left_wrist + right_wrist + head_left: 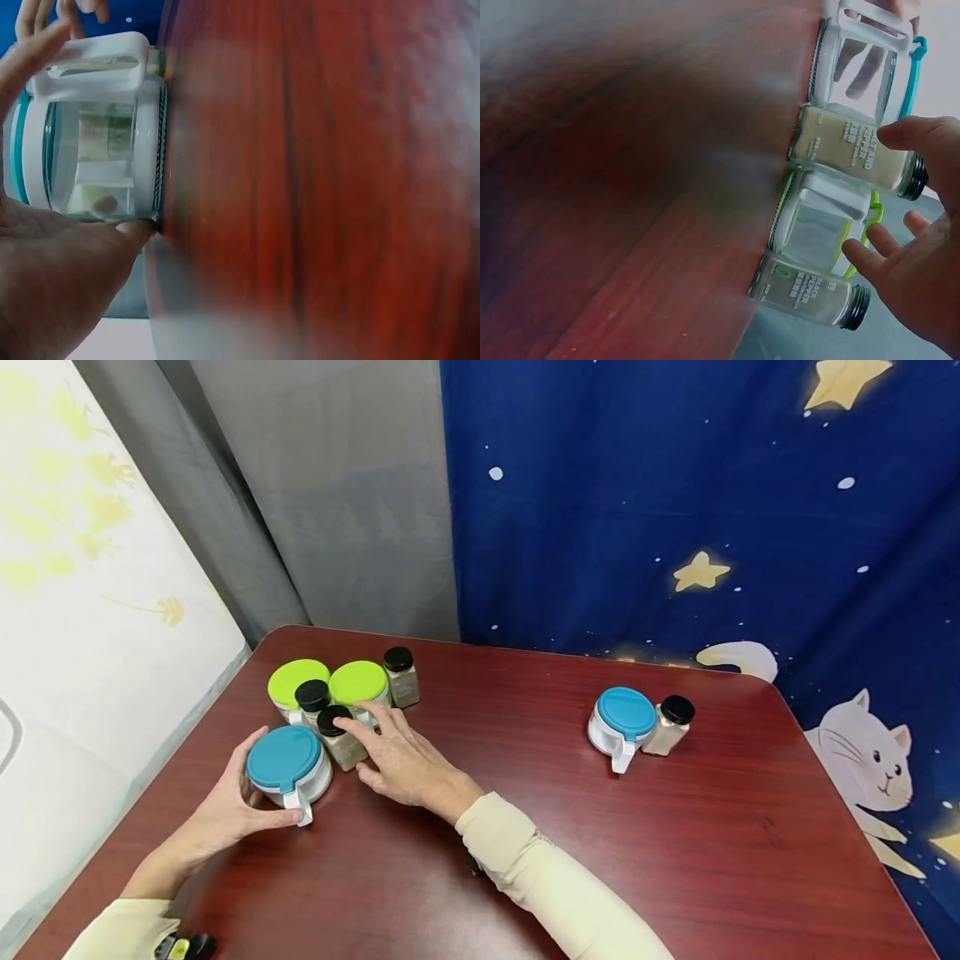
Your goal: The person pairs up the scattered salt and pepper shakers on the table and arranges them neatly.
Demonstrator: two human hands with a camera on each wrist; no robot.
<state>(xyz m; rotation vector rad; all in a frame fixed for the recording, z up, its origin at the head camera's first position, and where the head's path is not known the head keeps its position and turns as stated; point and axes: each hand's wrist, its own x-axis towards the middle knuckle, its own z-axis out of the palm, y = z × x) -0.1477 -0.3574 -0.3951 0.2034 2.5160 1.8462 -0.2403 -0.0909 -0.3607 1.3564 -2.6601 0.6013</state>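
Observation:
My left hand (225, 806) holds a glass seasoning jar (283, 758) with a blue lid and white handle, thumb by the handle and fingers round the far side. In the left wrist view this jar (97, 150) is see-through, its base at the table. My right hand (408, 760) spreads its fingers over a black-capped spice bottle (345, 750) beside the jar. The right wrist view shows the thumb at this upright bottle (847, 146), which holds pale powder; whether it touches is hard to tell. Behind stand two green-lidded jars (297, 681) and a second black-capped bottle (312, 695), partly hidden.
A bottle of darker powder (402, 685) stands right of the green-lidded jars. Farther right on the reddish-brown table (510, 718), another blue-lidded jar (626, 714) stands against a black-capped bottle (667, 731). Grey and blue curtains (562, 527) hang behind the table's back edge.

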